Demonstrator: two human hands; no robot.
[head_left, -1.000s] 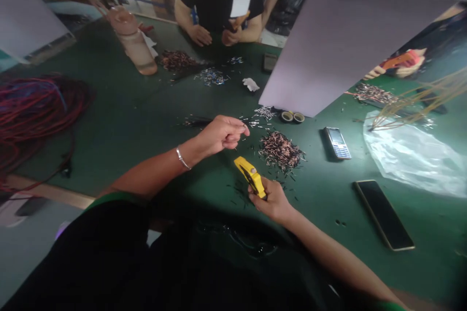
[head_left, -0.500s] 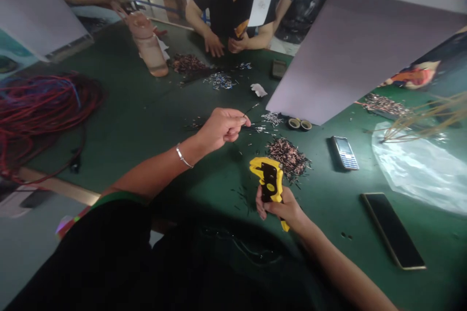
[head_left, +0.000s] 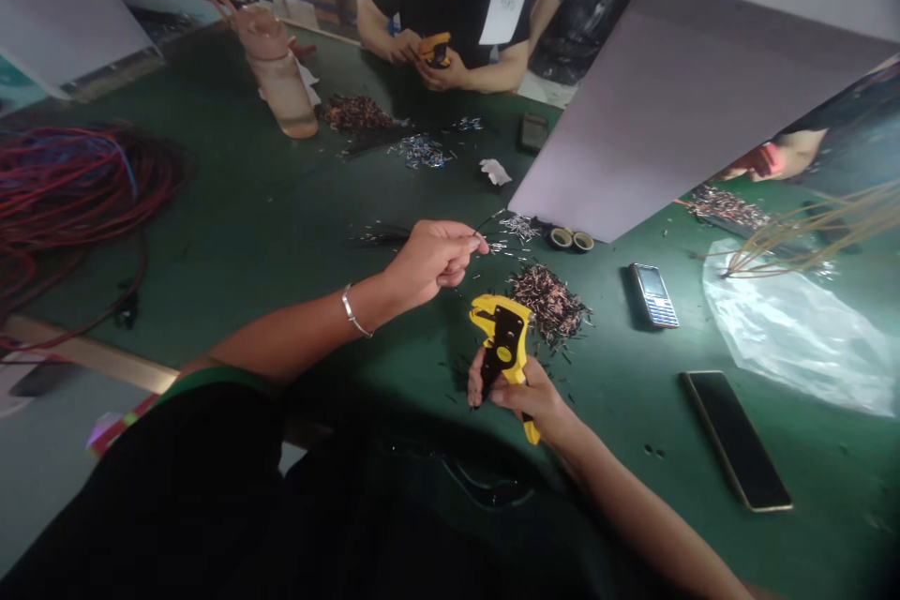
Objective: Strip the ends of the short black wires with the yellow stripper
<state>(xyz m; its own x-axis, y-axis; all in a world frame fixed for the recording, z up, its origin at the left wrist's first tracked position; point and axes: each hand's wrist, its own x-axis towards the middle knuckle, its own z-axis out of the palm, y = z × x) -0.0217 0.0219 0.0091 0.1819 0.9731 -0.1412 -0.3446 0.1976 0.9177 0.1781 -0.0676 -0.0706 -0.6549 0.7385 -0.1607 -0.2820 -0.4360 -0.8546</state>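
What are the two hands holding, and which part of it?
The right hand grips a yellow and black tool around its handles. The left hand pinches a thin dark wire in its fingertips, leaving one end sticking out.

A green worktop [head_left: 337, 197] spreads out beneath and beyond the left hand [head_left: 432, 258]; a pale upright panel [head_left: 667, 103] slants past it, and bright light glares far behind.

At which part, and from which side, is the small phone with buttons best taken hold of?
I would come from above and pinch the small phone by its two long edges, near the middle. It lies face up, flat on the table, longer than wide, uncovered.
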